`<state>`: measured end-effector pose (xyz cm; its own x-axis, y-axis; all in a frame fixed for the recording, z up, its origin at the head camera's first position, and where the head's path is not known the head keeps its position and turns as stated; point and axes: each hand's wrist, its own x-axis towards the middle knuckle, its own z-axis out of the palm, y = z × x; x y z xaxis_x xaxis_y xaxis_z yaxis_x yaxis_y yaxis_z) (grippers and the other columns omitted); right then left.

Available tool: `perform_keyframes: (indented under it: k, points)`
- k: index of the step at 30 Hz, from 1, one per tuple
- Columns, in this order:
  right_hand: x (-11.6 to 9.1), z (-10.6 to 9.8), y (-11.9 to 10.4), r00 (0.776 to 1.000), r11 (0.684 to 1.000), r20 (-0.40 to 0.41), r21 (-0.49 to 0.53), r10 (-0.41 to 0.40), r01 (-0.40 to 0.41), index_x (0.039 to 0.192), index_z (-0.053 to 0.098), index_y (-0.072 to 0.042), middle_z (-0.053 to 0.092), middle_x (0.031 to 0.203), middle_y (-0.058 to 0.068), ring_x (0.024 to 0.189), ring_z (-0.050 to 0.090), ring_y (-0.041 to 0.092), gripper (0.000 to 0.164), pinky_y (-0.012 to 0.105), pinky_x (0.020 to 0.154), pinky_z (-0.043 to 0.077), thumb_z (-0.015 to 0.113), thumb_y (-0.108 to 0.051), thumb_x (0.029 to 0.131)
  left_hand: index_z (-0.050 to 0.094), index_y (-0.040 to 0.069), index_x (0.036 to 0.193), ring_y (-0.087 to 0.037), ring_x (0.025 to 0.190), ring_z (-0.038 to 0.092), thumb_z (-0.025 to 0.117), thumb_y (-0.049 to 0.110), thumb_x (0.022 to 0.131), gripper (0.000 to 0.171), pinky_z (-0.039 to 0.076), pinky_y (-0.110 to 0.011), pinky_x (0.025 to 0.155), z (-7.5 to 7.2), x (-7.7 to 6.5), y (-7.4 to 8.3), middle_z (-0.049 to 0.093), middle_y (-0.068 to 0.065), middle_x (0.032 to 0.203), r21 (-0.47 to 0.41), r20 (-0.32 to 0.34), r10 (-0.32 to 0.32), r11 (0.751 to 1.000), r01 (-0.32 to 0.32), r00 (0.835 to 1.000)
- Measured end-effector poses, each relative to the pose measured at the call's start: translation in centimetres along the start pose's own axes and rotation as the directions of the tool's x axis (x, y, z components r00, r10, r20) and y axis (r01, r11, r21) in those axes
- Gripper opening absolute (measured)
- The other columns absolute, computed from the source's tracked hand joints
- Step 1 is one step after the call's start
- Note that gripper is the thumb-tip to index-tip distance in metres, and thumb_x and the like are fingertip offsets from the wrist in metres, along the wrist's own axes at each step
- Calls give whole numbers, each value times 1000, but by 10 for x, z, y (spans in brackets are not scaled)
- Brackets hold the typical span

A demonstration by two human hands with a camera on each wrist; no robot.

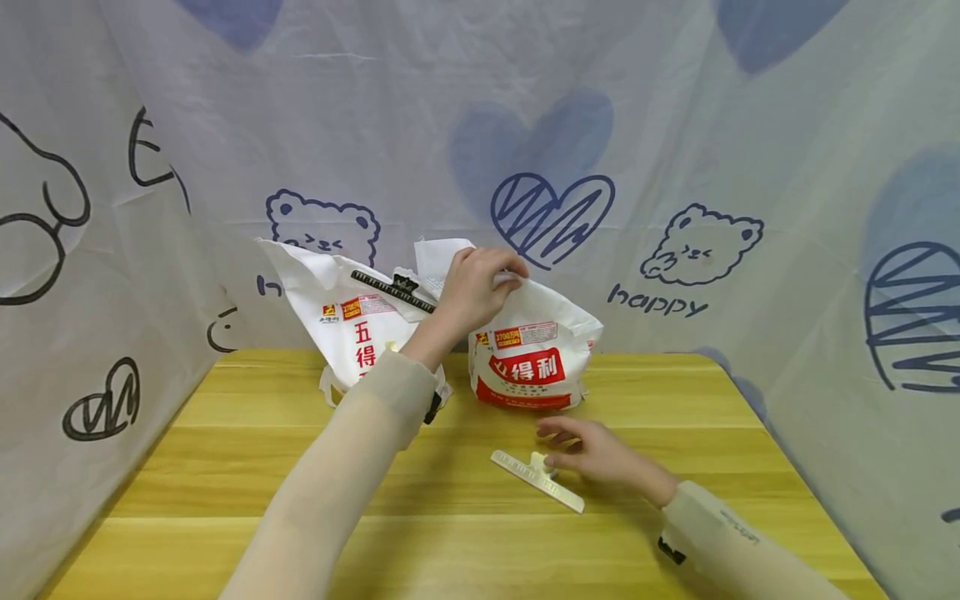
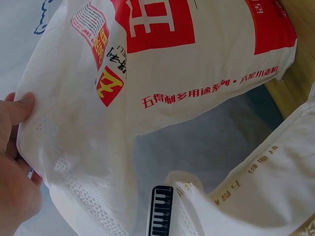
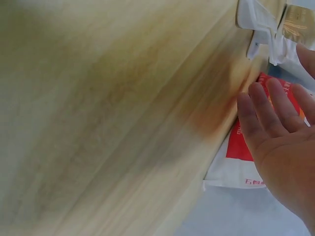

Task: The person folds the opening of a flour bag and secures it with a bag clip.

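Note:
My left hand [image 1: 474, 287] pinches the gathered top of the right-hand white flour bag [image 1: 532, 367], which stands upright with red printing on its front. The left wrist view shows the thumb and fingers [image 2: 22, 109] on the bag's top edge. My right hand [image 1: 600, 454] hovers over the table with loosely extended fingers, its thumb close to a white clip [image 1: 538, 481]. Whether the thumb touches the clip, I cannot tell. In the right wrist view the palm faces the camera with nothing in it. A second flour bag [image 1: 341, 312] leans at the left, a black piano-key clip [image 1: 392, 290] across its top.
The wooden table [image 1: 645, 533] meets a patterned cloth backdrop [image 1: 465, 100] behind the bags. Cloth also hangs at the left and right sides. A small black item [image 1: 671, 550] shows beside the right sleeve. My left forearm covers part of the left bag.

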<state>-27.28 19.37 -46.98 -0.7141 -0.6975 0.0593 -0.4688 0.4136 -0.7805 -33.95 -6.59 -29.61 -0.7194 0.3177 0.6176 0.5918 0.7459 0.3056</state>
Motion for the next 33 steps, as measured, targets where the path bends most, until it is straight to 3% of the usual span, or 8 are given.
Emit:
perform_keyframes:
  k: [6,11,18,22,33]
  points:
    - [3,4,3,999,999,37,-45,17,-15,141,58,4,68,133,18,117,66,36,52,52,101,55,75,-18,96,76,17,108,-20,114,64,74,14,97,12,33,-45,118,0,0,0,76,3,111,-5,2,-5,1000,5,1000]
    - [4,8,7,998,996,57,-87,32,-27,136,64,1,71,129,12,113,67,26,45,41,99,56,74,-21,97,76,17,109,-20,115,64,74,13,97,12,33,-45,118,0,-1,0,76,3,112,-12,11,-13,1000,13,1000]
    - [7,11,10,998,987,57,-159,-18,27,125,71,-2,70,109,3,93,59,12,33,27,82,54,74,-19,97,76,17,109,-20,114,64,73,13,98,12,33,-45,117,-1,-1,1,76,3,112,-18,8,-11,1000,12,1000]
    - [8,11,7,999,985,51,-173,-14,23,121,74,-2,67,100,0,88,56,11,28,24,76,50,74,-17,97,76,17,109,-20,114,64,73,14,98,12,34,-44,117,-1,-1,0,76,3,112,-13,8,-11,1000,11,1000]
    - [8,12,2,1000,987,25,-161,12,-8,115,74,-2,65,101,2,87,55,8,23,24,75,51,74,-15,97,76,17,109,-20,115,64,73,14,98,12,34,-44,117,-1,-1,0,76,3,112,-11,9,-16,1000,17,1000]
